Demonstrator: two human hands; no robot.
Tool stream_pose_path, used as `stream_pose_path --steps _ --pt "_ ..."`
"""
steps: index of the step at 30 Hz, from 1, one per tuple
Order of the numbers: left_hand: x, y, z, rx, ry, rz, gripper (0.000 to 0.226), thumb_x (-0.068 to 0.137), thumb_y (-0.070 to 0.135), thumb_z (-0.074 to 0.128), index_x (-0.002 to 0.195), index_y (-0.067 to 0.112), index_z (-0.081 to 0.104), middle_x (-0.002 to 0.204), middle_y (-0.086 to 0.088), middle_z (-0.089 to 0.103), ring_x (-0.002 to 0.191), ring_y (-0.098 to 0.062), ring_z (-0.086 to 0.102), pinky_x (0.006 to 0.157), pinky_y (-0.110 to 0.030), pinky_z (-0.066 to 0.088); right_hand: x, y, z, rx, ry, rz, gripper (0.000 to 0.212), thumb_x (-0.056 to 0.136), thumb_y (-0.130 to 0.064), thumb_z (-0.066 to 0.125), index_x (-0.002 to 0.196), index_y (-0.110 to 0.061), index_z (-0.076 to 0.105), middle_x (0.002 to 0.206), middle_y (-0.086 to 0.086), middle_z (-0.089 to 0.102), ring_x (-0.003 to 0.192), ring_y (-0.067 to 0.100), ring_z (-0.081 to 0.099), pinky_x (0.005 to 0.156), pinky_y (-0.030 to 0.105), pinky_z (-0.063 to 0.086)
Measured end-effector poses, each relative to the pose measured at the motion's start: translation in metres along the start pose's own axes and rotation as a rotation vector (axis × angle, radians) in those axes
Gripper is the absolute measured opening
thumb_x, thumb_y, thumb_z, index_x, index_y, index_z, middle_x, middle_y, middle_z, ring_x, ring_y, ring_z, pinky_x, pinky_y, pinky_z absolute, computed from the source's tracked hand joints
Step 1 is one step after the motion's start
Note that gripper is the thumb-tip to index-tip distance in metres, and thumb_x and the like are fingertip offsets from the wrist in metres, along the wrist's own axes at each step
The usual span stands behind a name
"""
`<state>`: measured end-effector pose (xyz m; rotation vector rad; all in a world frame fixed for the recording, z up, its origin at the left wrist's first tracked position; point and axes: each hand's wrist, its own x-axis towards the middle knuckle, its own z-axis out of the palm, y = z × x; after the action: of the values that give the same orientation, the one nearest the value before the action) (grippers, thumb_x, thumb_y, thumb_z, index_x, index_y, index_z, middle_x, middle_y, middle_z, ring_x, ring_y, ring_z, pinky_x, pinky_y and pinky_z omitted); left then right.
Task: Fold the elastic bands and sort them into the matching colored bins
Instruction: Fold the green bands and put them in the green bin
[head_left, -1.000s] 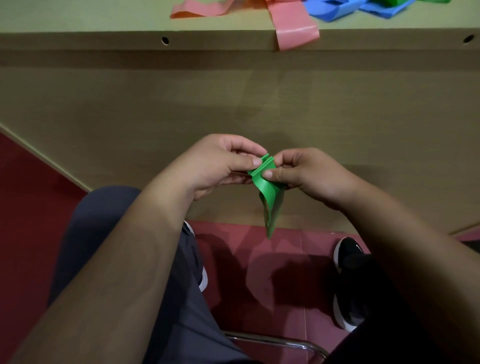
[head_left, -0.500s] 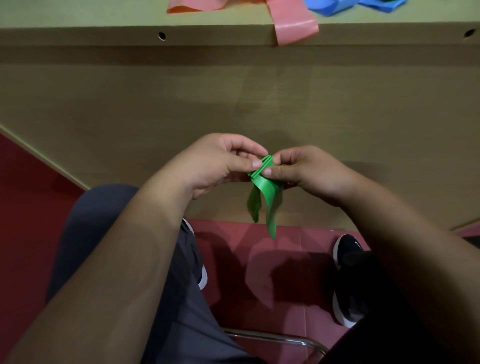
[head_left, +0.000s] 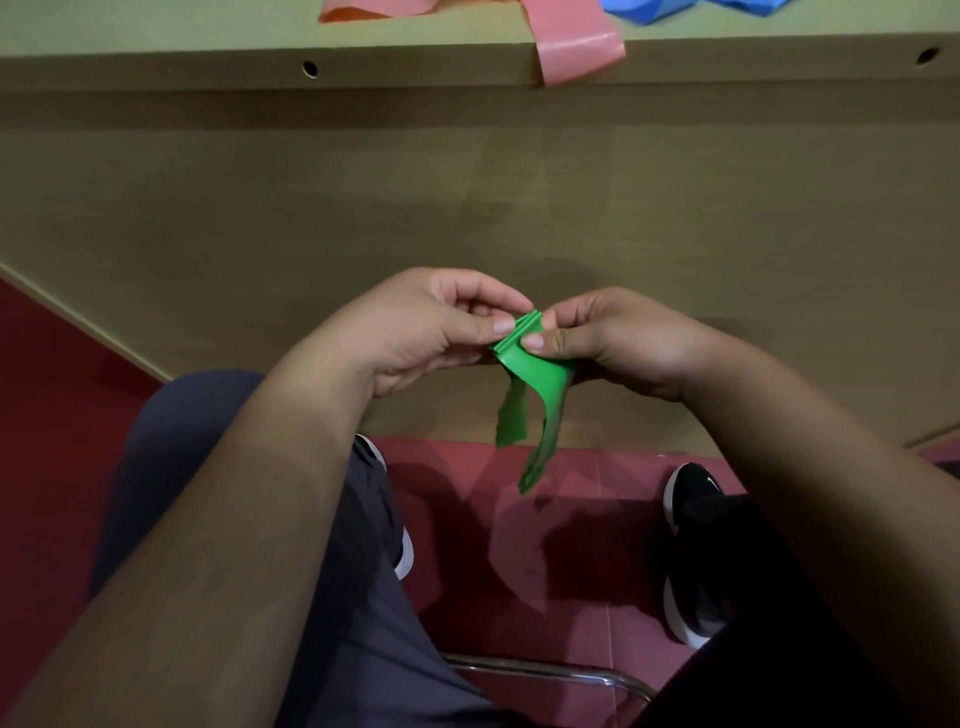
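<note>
A green elastic band (head_left: 540, 379) is held in the air in front of the table's wooden front panel. Its top is folded into a small stack, and two loose tails hang down from it. My left hand (head_left: 415, 332) pinches the left side of the folded stack between thumb and fingers. My right hand (head_left: 597, 332) pinches the right side, thumb on top. No bins are in view.
The tabletop edge (head_left: 415, 67) runs across the top of the view. A pink band (head_left: 576, 47) drapes over that edge, an orange-pink band (head_left: 374, 8) lies to its left and blue bands (head_left: 675, 8) to its right. Below are my knees, black shoes and a chair's metal rail (head_left: 561, 673).
The green band's hanging part has split into two separate tails, one shorter on the left. Both hands keep their pinch in nearly the same place. The view has tilted slightly downward.
</note>
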<state>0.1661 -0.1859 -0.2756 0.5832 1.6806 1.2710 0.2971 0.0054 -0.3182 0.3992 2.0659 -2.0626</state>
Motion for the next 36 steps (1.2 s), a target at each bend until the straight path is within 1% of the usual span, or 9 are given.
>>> stream_pose_path --steps 9,11,14,17,21,25,28,34,36 --pt "0.0 -0.002 0.002 -0.055 -0.005 0.019 0.035 0.082 0.004 0.082 0.117 0.007 0.076 0.087 0.001 0.071 0.085 -0.008 0.07 0.082 -0.022 0.061 0.001 0.001 0.002 -0.018 0.038 0.028 0.028 0.089 -0.029 0.079 0.103 -0.004 0.077 0.095 0.015 0.076 0.089 0.026 0.069 0.094 0.044 0.053" --pt "0.0 -0.003 0.002 0.006 0.009 0.058 0.046 0.07 0.009 0.089 0.115 0.009 0.078 0.089 0.001 0.07 0.085 -0.008 0.069 0.082 -0.021 0.059 0.002 0.001 0.002 -0.031 0.062 0.03 0.026 0.095 -0.025 0.077 0.104 -0.001 0.075 0.092 0.013 0.074 0.086 0.023 0.067 0.091 0.042 0.052" --pt "0.001 -0.005 0.005 0.168 0.074 0.147 0.044 0.073 -0.005 0.088 0.111 0.013 0.078 0.096 -0.002 0.068 0.086 -0.008 0.065 0.087 -0.026 0.057 0.001 0.0 0.005 -0.018 0.099 0.035 0.035 0.097 -0.023 0.075 0.114 0.007 0.07 0.091 0.012 0.073 0.081 0.02 0.068 0.086 0.039 0.054" --pt "0.002 -0.005 0.01 0.28 0.133 0.224 0.043 0.079 -0.015 0.076 0.109 0.015 0.076 0.096 -0.003 0.065 0.082 -0.01 0.06 0.081 -0.024 0.054 0.002 -0.001 0.007 -0.028 0.114 0.019 0.032 0.09 -0.028 0.083 0.112 -0.008 0.07 0.096 0.01 0.075 0.088 0.021 0.07 0.091 0.045 0.056" --pt "0.004 -0.006 0.011 0.323 0.185 0.288 0.038 0.081 -0.007 0.074 0.103 0.023 0.078 0.093 0.002 0.067 0.08 -0.009 0.059 0.077 -0.026 0.051 0.004 -0.002 0.009 -0.018 0.17 -0.05 0.045 0.085 -0.034 0.086 0.123 -0.022 0.067 0.103 0.013 0.069 0.095 0.025 0.067 0.101 0.059 0.055" --pt "0.003 -0.004 0.012 0.33 0.235 0.347 0.033 0.081 -0.002 0.076 0.102 0.024 0.077 0.091 0.005 0.068 0.077 -0.006 0.06 0.07 -0.018 0.049 -0.001 -0.006 0.01 -0.097 0.177 -0.139 0.027 0.095 -0.024 0.081 0.121 -0.023 0.074 0.094 0.001 0.069 0.088 0.013 0.062 0.083 0.035 0.045" --pt "0.001 -0.002 0.013 0.359 0.28 0.394 0.035 0.083 -0.006 0.072 0.103 0.022 0.077 0.092 0.002 0.07 0.078 -0.006 0.063 0.072 -0.021 0.052 -0.002 -0.006 0.01 -0.141 0.212 -0.203 0.017 0.095 -0.016 0.079 0.111 -0.019 0.078 0.09 -0.004 0.072 0.085 0.006 0.064 0.079 0.02 0.049" --pt "-0.001 0.0 0.01 0.334 0.345 0.474 0.036 0.085 -0.002 0.075 0.11 0.023 0.076 0.1 0.003 0.071 0.087 -0.006 0.066 0.085 -0.024 0.056 -0.001 -0.007 0.015 -0.188 0.318 -0.308 0.007 0.095 -0.009 0.078 0.1 -0.014 0.08 0.078 -0.016 0.073 0.073 -0.004 0.062 0.075 0.014 0.048" --pt "0.002 -0.001 0.008 0.312 0.37 0.471 0.038 0.085 -0.002 0.079 0.113 0.024 0.075 0.103 0.002 0.071 0.087 -0.006 0.065 0.089 -0.025 0.056 -0.001 -0.01 0.018 -0.196 0.384 -0.342 0.01 0.093 -0.01 0.081 0.098 -0.018 0.082 0.085 -0.009 0.074 0.074 -0.002 0.063 0.078 0.019 0.05"
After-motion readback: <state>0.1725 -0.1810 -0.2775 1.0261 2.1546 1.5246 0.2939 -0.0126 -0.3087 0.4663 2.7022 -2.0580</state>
